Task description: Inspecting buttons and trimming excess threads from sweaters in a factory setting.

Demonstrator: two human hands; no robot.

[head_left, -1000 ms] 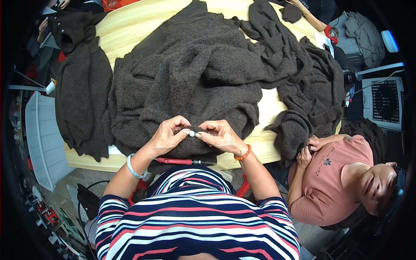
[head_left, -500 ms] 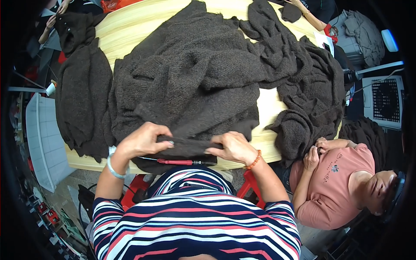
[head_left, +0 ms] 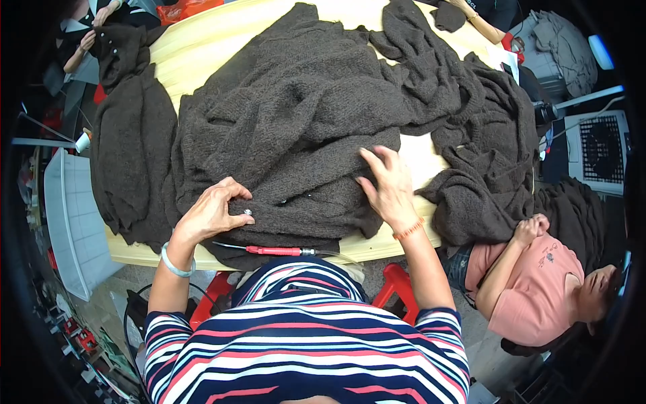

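Observation:
A dark brown knit garment (head_left: 289,135) lies in loose folds across the table in front of me. My left hand (head_left: 214,210) rests at its near left edge, thumb and fingers curved and apart, with a small shiny spot by the thumb tip. My right hand (head_left: 388,185) is at the right side of the garment, its fingers spread and gripping nothing. Tiny shiny dots, perhaps buttons, show on the cloth between the hands. Just below the near folds lies a slim red-handled tool (head_left: 274,251) with a thin tip and a hose.
More brown knit pieces lie left (head_left: 131,155) and right (head_left: 488,135) on the pale wooden table (head_left: 182,57). A co-worker in a pink shirt (head_left: 531,289) sits at the right, handling knit. Others' hands work at the far corners. A white bin (head_left: 70,222) stands left.
The near edge that both hands were holding now lies flatter. My right hand has let go and moved up and right, spreading its fingers. My left hand has shifted slightly left and opened.

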